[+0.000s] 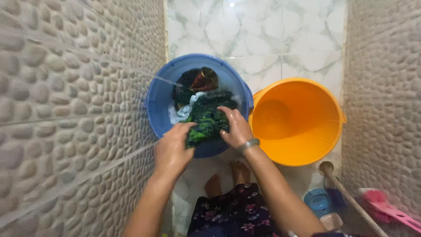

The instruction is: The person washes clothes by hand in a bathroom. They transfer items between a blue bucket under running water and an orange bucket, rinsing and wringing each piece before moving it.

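Both hands (206, 138) around green cloth (205, 117)

We see an empty orange bucket (297, 120) standing on the pale marbled floor (263, 39). To its right rises a pebble-textured wall (386, 87), and a like wall (66, 109) stands well to its left. Just below the orange bucket a wooden stick (346, 197) leans, with a blue-capped bottle (322, 206) beside it and a pink plastic brush (386, 206) further right.
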